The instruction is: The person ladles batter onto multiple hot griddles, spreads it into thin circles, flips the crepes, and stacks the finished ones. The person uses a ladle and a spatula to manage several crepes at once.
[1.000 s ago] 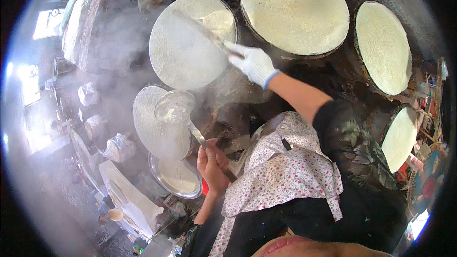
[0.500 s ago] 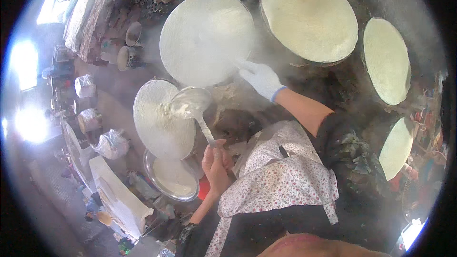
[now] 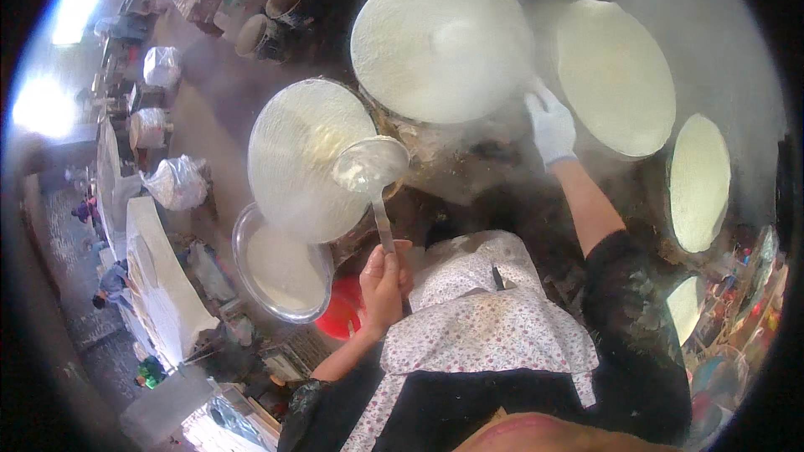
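- Metal ladle (image 3: 373, 166) in the bare left hand (image 3: 385, 285), fingers wrapped firmly around the handle, bowl lying over the right-hand edge of the left batter disc (image 3: 293, 192); cannot tell whether touching the surface or just above.
- White glove on the right hand (image 3: 550, 127), at the near right edge of the far batter disc (image 3: 419, 59); cannot tell, through the steam, whether clamped on a tool or bare of one.
- Rough yellowish patch (image 3: 325, 144) on the left batter disc, just beside the ladle's bowl.
- Shiny basin (image 3: 314, 312) near the lower edge of the left batter disc, partly hidden behind it, holding pale liquid (image 3: 285, 268); red bucket (image 3: 339, 308) just beside, off the basin's lower right edge.
- More pale discs to the right: one large (image 3: 615, 75), one narrower-looking (image 3: 700, 182), one small in view (image 3: 685, 308).
- Step in hand, judging by the pose: probably spreading batter on the far disc, with the ladle at the ready.
- Next move, as a judgement: calls for a light, even stroke toward the rim, ladle level against drips, and care around the steam.
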Tool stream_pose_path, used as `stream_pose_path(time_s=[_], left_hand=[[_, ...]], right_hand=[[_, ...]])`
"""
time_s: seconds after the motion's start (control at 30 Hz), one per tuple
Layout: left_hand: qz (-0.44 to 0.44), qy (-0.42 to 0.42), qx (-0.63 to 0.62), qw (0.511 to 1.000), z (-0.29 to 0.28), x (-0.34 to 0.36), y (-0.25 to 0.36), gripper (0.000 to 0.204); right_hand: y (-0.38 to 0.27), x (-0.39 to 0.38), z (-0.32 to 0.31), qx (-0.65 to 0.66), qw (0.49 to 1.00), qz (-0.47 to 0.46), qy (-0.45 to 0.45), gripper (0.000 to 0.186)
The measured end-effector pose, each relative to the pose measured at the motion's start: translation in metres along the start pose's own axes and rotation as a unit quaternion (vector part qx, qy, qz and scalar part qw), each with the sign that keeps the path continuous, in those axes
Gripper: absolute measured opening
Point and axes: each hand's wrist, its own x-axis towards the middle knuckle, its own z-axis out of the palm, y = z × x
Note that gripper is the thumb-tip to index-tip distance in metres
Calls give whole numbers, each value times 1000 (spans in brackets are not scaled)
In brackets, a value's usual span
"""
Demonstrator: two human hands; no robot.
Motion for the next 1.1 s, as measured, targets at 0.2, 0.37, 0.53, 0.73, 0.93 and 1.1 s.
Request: stream_pose_path(time_s=[0.2, 0.37, 0.53, 0.73, 0.93, 1.1], left_hand=[[14, 16, 24, 999, -16, 2, 6, 24], [21, 41, 39, 998, -24, 7, 5, 25], [34, 60, 90, 994, -33, -3, 3, 28], [28, 9, 29, 999, -20, 39, 46, 43], [325, -41, 294, 898, 39, 172, 98, 38], [97, -33, -78, 992, 84, 200, 96, 23]], right_hand=[[-17, -28, 29, -65, 980, 23, -189, 47], [-25, -7, 38, -117, 992, -12, -48, 50], [-29, 8, 20, -120, 980, -9, -160, 46], [-44, 32, 12, -209, 966, -82, -131, 44], [-18, -5, -10, -276, 916, -15, -292, 47], [1, -5, -19, -184, 971, -30, -149, 46]])
